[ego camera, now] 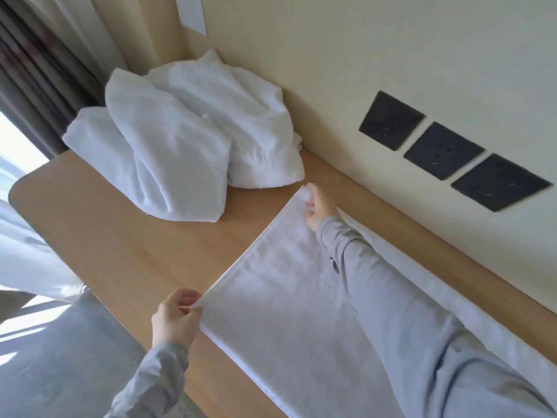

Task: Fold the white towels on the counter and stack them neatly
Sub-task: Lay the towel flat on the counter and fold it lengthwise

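A white towel (286,297) lies spread along the wooden counter (120,251), with more than one layer showing at its edges. My left hand (176,319) pinches the towel's near left corner at the counter's front edge. My right hand (316,206) grips the far left corner, close to the wall, and my grey sleeve crosses over the cloth. A heap of loose, rumpled white towels (187,140) sits in the far left corner of the counter, a short gap away from the spread towel.
Three black wall sockets (443,150) are set in the cream wall just above the counter on the right. Dark curtains (33,76) and a bright window are at the left. Grey floor (60,372) lies below the counter's rounded front edge.
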